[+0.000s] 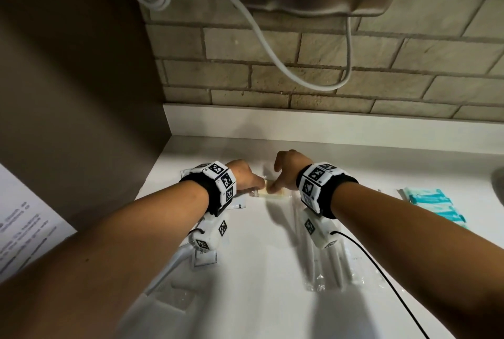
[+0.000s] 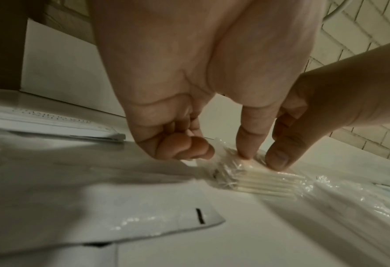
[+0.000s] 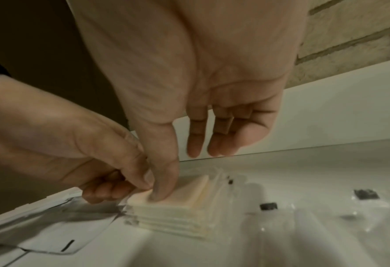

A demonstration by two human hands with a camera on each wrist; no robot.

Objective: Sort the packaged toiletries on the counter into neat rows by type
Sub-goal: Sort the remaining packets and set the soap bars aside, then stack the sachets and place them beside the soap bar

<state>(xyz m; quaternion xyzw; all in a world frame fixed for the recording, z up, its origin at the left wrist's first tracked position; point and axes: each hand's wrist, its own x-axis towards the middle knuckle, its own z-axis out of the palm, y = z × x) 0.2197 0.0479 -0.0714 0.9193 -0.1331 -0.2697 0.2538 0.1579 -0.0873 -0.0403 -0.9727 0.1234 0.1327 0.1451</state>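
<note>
A small pack of cream-coloured pads point(image 1: 274, 193) in clear wrap lies on the white counter point(image 1: 259, 270) between my hands. My left hand point(image 1: 253, 183) pinches the wrapper's left end, thumb on top and fingers curled under it point(image 2: 203, 150). My right hand point(image 1: 275, 184) presses its straight thumb point(image 3: 162, 189) down on the stack of pads point(image 3: 184, 207); its other fingers point(image 3: 212, 142) hang relaxed above the counter and hold nothing. Flat white sachets point(image 1: 240, 203) lie under my left wrist. Long clear-wrapped packs point(image 1: 330, 265) lie under my right wrist.
Teal packets point(image 1: 433, 205) sit at the counter's right, near a dark basin edge point(image 1: 499, 183). A brown side panel point(image 1: 81, 93) closes off the left. The brick wall and white upstand point(image 1: 300, 123) bound the back. A white cable point(image 1: 272, 57) hangs from a wall unit.
</note>
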